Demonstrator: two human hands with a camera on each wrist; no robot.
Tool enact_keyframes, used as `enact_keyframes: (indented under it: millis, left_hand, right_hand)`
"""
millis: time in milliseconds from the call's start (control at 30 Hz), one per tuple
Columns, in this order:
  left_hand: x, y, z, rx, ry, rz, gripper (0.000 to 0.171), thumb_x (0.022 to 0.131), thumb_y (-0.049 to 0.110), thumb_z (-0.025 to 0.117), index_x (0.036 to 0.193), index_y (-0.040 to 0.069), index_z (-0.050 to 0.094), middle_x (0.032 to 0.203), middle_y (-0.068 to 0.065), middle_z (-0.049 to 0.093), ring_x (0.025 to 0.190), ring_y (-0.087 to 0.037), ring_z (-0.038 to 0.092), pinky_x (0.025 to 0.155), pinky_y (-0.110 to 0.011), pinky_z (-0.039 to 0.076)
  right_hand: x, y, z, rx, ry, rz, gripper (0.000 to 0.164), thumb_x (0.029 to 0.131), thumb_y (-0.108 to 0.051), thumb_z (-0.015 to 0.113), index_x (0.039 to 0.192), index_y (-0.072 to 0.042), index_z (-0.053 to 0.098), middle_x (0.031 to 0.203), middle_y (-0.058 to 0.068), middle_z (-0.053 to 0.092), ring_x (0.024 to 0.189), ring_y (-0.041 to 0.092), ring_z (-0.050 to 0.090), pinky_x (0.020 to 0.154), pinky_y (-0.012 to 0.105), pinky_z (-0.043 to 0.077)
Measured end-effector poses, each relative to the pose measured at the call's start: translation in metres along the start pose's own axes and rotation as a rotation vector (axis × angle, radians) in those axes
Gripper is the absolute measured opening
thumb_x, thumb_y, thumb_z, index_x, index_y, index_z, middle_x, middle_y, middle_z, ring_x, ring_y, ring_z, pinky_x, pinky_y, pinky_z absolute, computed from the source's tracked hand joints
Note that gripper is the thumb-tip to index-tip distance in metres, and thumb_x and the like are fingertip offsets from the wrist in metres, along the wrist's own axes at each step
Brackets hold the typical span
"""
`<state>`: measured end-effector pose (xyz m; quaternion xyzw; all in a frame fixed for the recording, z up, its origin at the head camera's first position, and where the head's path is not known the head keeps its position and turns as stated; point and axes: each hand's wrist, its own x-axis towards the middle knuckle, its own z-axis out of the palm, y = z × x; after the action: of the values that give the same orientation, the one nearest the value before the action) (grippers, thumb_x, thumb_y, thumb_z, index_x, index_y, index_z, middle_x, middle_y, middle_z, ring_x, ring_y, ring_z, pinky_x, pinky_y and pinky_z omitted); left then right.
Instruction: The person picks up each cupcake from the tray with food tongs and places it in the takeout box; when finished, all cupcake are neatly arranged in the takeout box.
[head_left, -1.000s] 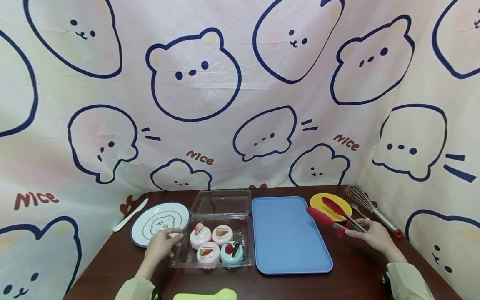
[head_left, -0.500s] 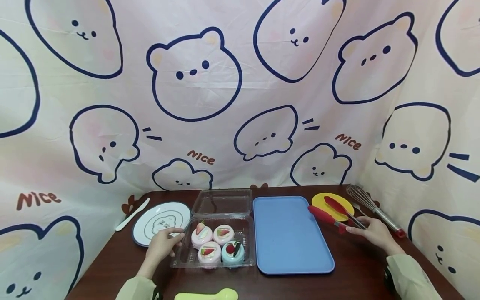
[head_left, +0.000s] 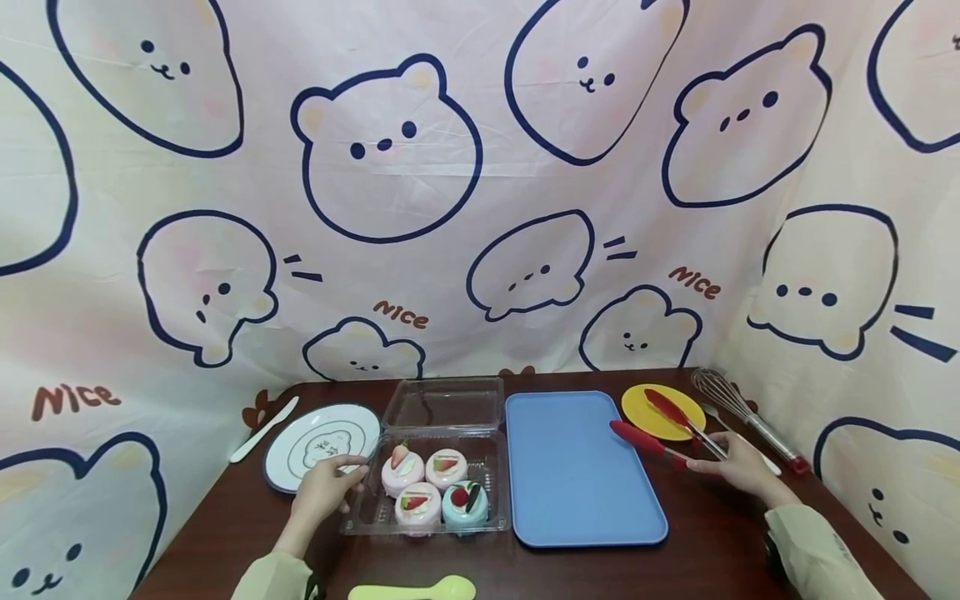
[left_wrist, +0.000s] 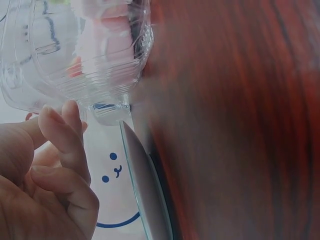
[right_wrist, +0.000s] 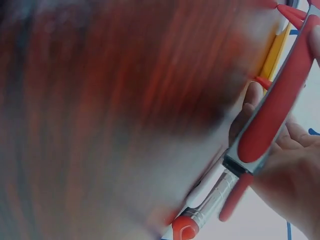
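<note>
My left hand is at the left rim of an open clear plastic cake box. Its curled fingers appear to pinch the rim. Inside the box sit several toy cupcakes, such as a pink one and a blue one. Over on the right, my right hand grips red-tipped metal tongs, and a red handle panel fills part of the right wrist view. The tongs' arms are spread with nothing between them. One tip hangs over the right edge of a blue tray, the other over a yellow plate.
A white plate with a dark rim and a white knife lie on the left. A whisk and a pale-handled utensil lie beyond my right hand. The lime-green spoon is at the near edge.
My right hand has shifted slightly left with the tongs, and the tongs' arms have spread a little wider. The left hand and the cake box stay where they were.
</note>
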<state>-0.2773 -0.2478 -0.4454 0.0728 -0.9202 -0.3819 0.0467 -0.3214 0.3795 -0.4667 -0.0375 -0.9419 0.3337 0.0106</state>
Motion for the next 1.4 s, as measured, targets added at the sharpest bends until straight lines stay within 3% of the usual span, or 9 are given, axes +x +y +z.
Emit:
enact_keyframes:
  millis: [400,1400]
  left_hand:
    - [-0.002,-0.001,-0.001,0.007,0.006,0.005,0.034,0.086,0.022,0.059,0.113,0.003,0.061,0.062,0.002,0.062,0.039,-0.015,0.049,0.042,-0.028,0.035]
    - [0.000,-0.001,-0.001,-0.006,0.005,0.021,0.033,0.085,0.021,0.059,0.113,0.002,0.061,0.062,0.001,0.062,0.038,-0.016,0.050,0.042,-0.029,0.035]
  right_hand:
    - [-0.005,-0.001,0.004,0.045,-0.038,0.014,0.092,0.070,-0.050,0.071,0.122,0.011,0.027,0.102,0.023,0.046,0.087,0.028,0.045,0.070,0.037,0.038]
    - [-0.010,-0.007,0.003,0.036,-0.029,0.003,0.090,0.070,-0.049,0.072,0.120,0.011,0.028,0.098,0.020,0.047,0.085,0.026,0.044,0.070,0.036,0.037]
